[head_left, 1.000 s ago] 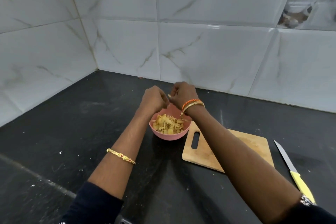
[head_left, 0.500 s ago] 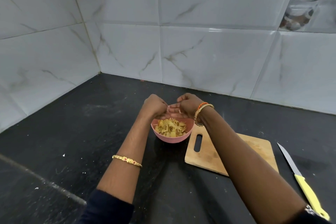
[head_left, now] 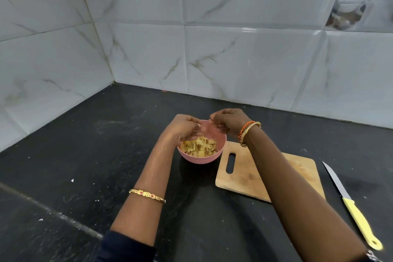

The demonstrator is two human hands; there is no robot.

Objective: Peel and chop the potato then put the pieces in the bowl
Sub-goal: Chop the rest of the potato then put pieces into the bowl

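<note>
The pink bowl (head_left: 201, 156) stands on the black tabletop (head_left: 89, 155) and serves as the landmark here. It holds the pale yellow potato pieces (head_left: 198, 148), heaped up to about rim height.

Both hands hang over the far rim of the bowl. The left hand (head_left: 183, 126) is above the bowl's left side, its fingers (head_left: 194, 128) curled inward; whether they pinch anything I cannot tell. The right hand (head_left: 230, 120) is above the bowl's far right rim, its fingers (head_left: 214, 120) also curled, and what they hold, if anything, is hidden. The two hands' fingertips come close together over the bowl.

Just to the right of the bowl, almost touching it, lies the wooden cutting board (head_left: 240, 176), flat, its handle slot nearest the bowl; the right forearm crosses over it. Further right of the bowl, past the board and apart from it, lies a knife (head_left: 348, 204) with a yellow handle, blade pointing away toward the wall.

Left of the bowl and in front of it the tabletop is open dark surface with small white specks. Behind the bowl a strip of tabletop runs to the marble-patterned tiled wall (head_left: 234, 59), which meets a second wall in a corner to the bowl's far left.
</note>
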